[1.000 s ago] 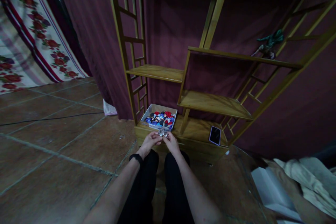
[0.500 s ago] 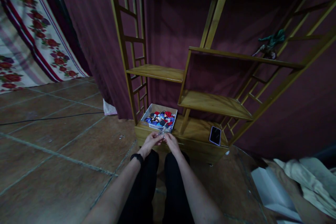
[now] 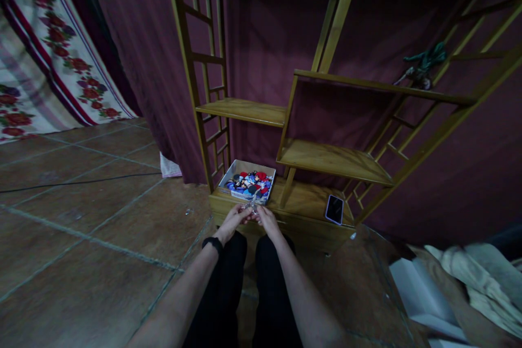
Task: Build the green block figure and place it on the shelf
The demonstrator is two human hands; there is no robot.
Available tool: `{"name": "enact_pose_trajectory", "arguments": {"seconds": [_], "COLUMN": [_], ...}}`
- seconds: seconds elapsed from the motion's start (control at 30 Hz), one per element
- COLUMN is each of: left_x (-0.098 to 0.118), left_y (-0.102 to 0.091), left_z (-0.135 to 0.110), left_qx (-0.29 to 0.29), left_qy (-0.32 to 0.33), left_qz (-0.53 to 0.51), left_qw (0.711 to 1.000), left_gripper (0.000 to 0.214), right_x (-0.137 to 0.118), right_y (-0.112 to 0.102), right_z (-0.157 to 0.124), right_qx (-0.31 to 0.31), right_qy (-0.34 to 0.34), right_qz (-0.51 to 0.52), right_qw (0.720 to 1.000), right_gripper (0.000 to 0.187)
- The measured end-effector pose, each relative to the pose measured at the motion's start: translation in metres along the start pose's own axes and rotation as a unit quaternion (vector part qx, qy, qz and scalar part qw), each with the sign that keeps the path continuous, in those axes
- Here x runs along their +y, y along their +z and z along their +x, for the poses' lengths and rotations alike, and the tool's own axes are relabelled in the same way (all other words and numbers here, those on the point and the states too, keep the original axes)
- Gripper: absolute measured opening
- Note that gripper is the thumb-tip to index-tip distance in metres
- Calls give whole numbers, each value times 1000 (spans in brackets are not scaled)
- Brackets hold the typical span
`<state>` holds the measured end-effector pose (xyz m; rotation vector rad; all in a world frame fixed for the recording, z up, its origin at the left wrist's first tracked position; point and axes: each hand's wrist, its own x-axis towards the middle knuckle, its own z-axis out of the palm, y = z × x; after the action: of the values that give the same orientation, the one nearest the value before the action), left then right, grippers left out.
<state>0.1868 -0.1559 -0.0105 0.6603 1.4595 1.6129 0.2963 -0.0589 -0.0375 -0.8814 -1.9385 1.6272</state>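
My left hand (image 3: 236, 216) and my right hand (image 3: 266, 218) meet just in front of the low wooden shelf. Between their closed fingers they hold a small clear, shiny piece (image 3: 254, 206), whose exact kind is too small to make out. Right behind it stands an open white box (image 3: 227, 192) filled with many small, colourful flat pieces (image 3: 249, 182) in red, blue and black. A black band (image 3: 214, 244) circles my left wrist.
A wooden shelf unit (image 3: 244, 111) rises ahead. A phone or tablet (image 3: 334, 210) lies on its lowest board, and a green figurine (image 3: 426, 65) stands on an upper one. At right are a white carton (image 3: 424, 293) and pale cloth (image 3: 481, 272); a dark cable (image 3: 81, 182) crosses the floor.
The fingers have shifted slightly around the clear piece, and more of it shows between them. The box and shelf stay as they were.
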Motion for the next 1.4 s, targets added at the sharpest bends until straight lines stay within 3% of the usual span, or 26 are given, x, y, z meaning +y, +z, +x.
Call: {"name": "enact_pose_trajectory", "arguments": {"seconds": [0.43, 0.8, 1.17, 1.4], "left_x": [8, 0, 3, 5], "left_y": [0, -6, -4, -3], "left_z": [-5, 0, -3, -7], "left_qx": [-1, -7, -13, -8], "left_qy": [-23, -22, 4, 4], "left_qz": [-41, -78, -52, -36], "left_qw": [999, 997, 999, 999], "left_gripper": [42, 36, 34, 35], "right_x": [-4, -6, -3, 0], "right_y": [-3, -2, 5, 6], "right_z": [-1, 1, 4, 1], "right_qx": [-28, -36, 19, 16], "right_qy": [18, 19, 20, -18], "right_qz": [96, 123, 87, 59], "right_qw": [995, 992, 996, 998], "right_gripper": [52, 50, 53, 51]}}
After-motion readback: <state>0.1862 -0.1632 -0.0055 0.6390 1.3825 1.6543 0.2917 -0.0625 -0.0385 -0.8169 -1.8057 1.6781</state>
